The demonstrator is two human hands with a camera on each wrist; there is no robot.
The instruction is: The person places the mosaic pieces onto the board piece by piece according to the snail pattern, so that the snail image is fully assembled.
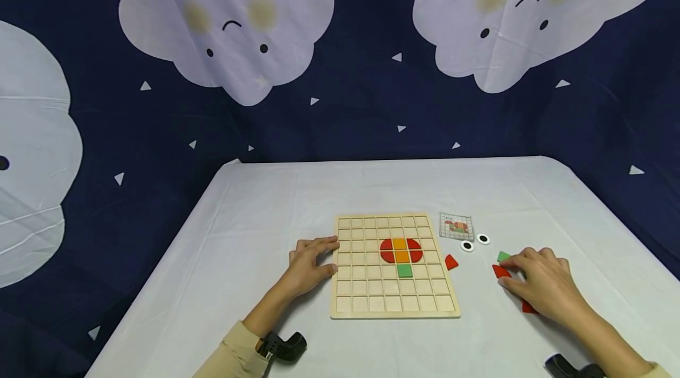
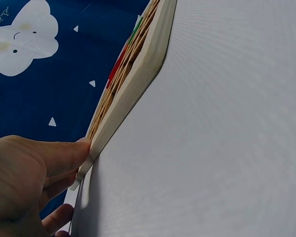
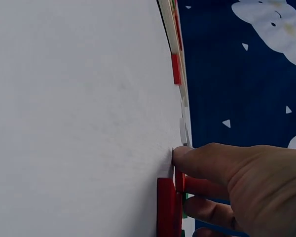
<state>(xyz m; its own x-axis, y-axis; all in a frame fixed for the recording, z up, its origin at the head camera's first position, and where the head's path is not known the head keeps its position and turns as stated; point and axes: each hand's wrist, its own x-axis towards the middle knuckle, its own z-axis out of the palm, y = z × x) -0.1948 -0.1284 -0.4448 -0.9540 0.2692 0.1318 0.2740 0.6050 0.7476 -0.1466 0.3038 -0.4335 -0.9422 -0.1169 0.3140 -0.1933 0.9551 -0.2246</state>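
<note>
A wooden grid board [image 1: 395,315] lies on the table, holding two orange squares [image 1: 401,250] flanked by red quarter-round pieces [image 1: 387,251], with a green square [image 1: 405,270] below. At the board's left edge rests my left hand [image 1: 309,263], its thumb and fingertips touching the side. Off to the right, my right hand [image 1: 544,283] pinches a red piece [image 1: 500,271] between thumb and index finger, low over the cloth. Another red piece [image 1: 529,308] shows partly from beneath that hand. A green piece [image 1: 503,256] is just beyond the fingertips, partly hidden.
Beside the board's right edge lies a loose red piece [image 1: 451,261]. Behind it are a small pattern card [image 1: 455,227] and two white discs with black centres, one nearer [image 1: 467,245] and one farther [image 1: 483,239]. A dark curtain with clouds [image 1: 340,130] hangs behind the white-covered table [image 1: 276,201].
</note>
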